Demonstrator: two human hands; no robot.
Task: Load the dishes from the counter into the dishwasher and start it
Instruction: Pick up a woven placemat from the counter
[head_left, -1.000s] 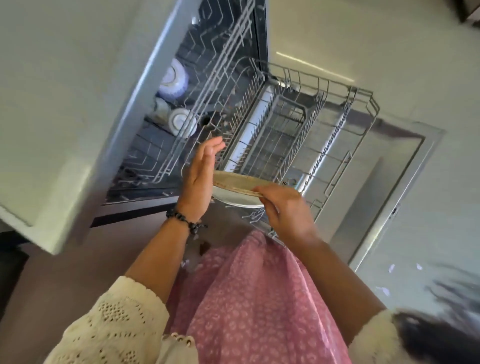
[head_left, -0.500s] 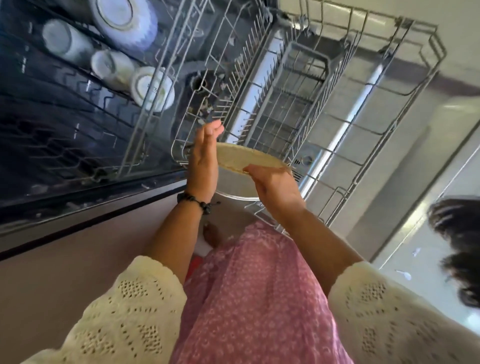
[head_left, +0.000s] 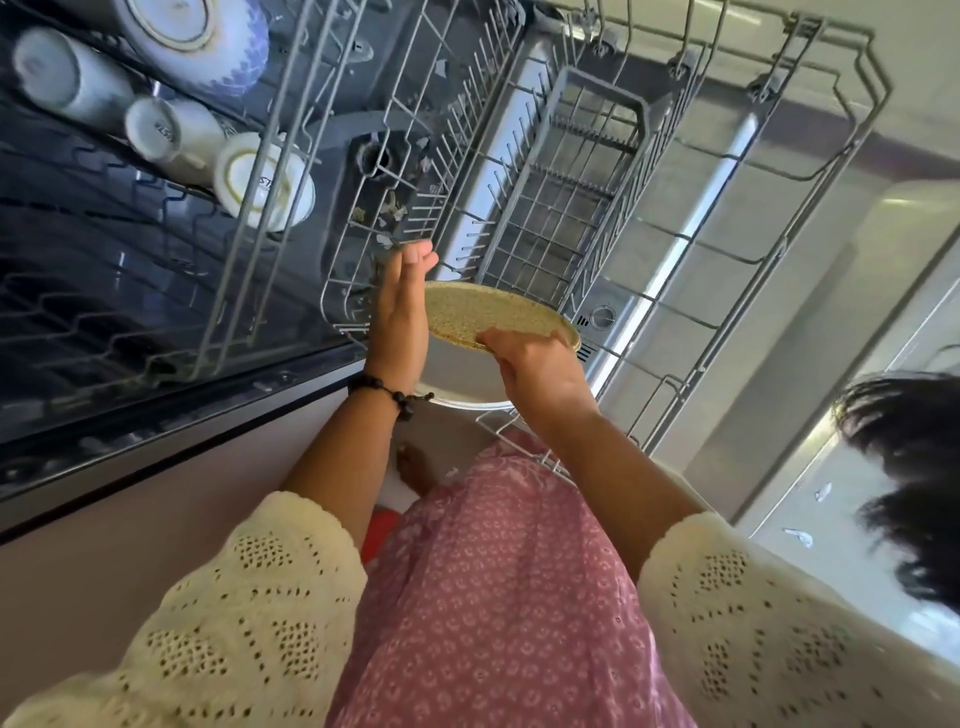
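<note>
- Well, head view: right hand (head_left: 537, 371) grips near edge of a speckled plate (head_left: 491, 314), fingers curled round the rim, w/ a white plate (head_left: 457, 376) stacked under it.
- Left hand (head_left: 397, 317) flat against plates' left edge, fingers straight & together, thumb tip near the lower rack (head_left: 597, 171) wires; beaded bracelet (head_left: 387, 392) on that wrist.
- Plates held over near-left corner of pulled-out lower rack, not yet slotted in.
- Upper rack (head_left: 249, 249) at left holds three mugs (head_left: 262, 179) on their sides and a patterned bowl (head_left: 208, 39).
- Dishwasher door (head_left: 779, 312) open below rack.
</note>
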